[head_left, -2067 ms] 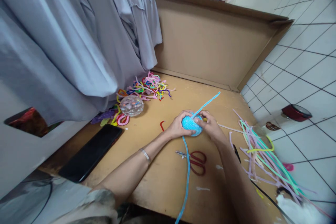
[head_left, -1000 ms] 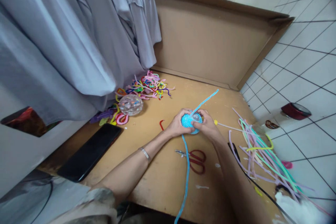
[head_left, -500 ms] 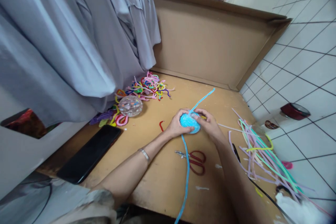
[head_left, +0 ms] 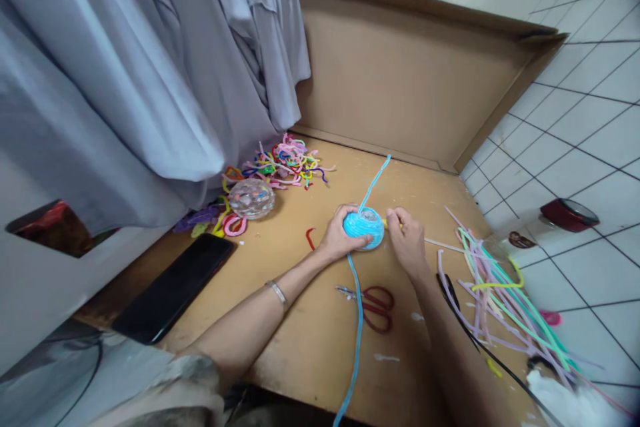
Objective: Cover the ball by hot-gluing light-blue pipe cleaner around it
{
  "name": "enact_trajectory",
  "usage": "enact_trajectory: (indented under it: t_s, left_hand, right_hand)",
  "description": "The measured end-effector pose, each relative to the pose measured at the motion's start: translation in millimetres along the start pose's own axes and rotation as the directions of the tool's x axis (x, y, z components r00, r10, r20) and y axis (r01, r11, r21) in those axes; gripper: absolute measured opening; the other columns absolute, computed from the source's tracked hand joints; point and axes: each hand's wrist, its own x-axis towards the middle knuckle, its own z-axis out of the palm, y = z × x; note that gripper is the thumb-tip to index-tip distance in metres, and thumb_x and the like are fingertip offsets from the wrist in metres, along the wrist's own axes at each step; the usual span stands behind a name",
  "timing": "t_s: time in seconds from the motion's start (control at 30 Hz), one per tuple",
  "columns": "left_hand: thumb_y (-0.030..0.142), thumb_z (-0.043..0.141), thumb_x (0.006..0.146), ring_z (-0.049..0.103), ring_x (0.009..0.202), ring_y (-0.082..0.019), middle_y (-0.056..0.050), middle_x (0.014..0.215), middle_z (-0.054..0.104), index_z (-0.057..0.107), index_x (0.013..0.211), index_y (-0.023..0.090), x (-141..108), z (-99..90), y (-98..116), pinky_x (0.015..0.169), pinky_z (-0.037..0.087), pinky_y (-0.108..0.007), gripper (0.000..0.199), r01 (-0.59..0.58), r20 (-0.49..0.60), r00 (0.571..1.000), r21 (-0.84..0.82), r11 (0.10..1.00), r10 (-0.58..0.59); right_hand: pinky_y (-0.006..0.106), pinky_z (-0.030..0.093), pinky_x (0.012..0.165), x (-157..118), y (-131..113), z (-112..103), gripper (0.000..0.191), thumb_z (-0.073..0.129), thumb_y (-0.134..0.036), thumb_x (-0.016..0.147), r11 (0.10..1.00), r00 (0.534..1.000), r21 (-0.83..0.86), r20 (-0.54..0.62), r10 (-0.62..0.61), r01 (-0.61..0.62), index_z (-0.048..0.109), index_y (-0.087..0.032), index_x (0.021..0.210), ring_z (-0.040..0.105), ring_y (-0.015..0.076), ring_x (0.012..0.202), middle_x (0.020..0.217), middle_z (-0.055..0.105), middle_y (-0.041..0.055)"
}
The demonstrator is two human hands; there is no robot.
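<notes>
A round clear object wrapped in blue fuzzy cord is in my left hand, whose thumb lies across its front. One blue strand points up from its top, and another runs down toward the table's near edge, crossing red-handled scissors. My right hand is just right of the round object, apart from it, with its fingers curled together. Whether anything small is between those fingers cannot be made out. A bit of yellow shows between this hand and the object.
A clear faceted bowl and a heap of coloured pipe cleaners sit at the back left, a black phone nearer. Pastel strips, a black cable and a red-lidded jar are on the right.
My right hand has come off the blue-wrapped object and moved right, its fingers now curled. The upper blue strand leans more upright. More of the object's clear part shows.
</notes>
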Motion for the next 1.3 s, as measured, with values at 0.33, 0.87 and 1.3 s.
enact_trajectory:
  t_s: [0.33,0.87,1.3]
  left_hand:
    - [0.035,0.080,0.052,0.058,0.099,-0.021,-0.006,0.111,0.060,0.051,0.106,0.018,16,-24.9,-11,0.088,0.047,-0.032,0.063,0.057,-0.074,0.995,-0.151,0.987,-0.068]
    - [0.038,0.081,0.051,0.056,0.111,-0.023,-0.009,0.124,0.057,0.051,0.105,0.018,9,-15.9,-6,0.096,0.044,-0.034,0.065,0.004,0.033,0.999,-0.083,0.997,-0.001]
    - [0.030,0.081,0.049,0.055,0.115,-0.026,-0.009,0.126,0.056,0.050,0.105,0.018,12,-19.0,-4,0.099,0.043,-0.037,0.065,0.077,0.154,0.987,-0.153,0.985,-0.053]
  right_hand:
    - [0.038,0.044,0.079,10,29,-16,0.034,0.042,-0.035,0.086,0.957,0.985,-0.270,-0.160,0.060,-0.102,0.060,-0.013,0.106,0.061,0.0246,0.089,0.097,0.065,0.0142]
    - [0.037,0.048,0.073,-12,60,3,0.050,0.049,-0.049,0.083,0.556,0.817,-0.735,0.005,0.576,-0.387,0.068,-0.007,0.102,0.067,0.0338,0.092,0.098,0.070,0.0219]
    - [0.036,0.047,0.071,5,69,-8,0.049,0.052,-0.050,0.071,0.927,0.896,-0.280,-0.430,0.109,-0.248,0.058,-0.013,0.103,0.061,0.0245,0.076,0.091,0.067,0.0132]
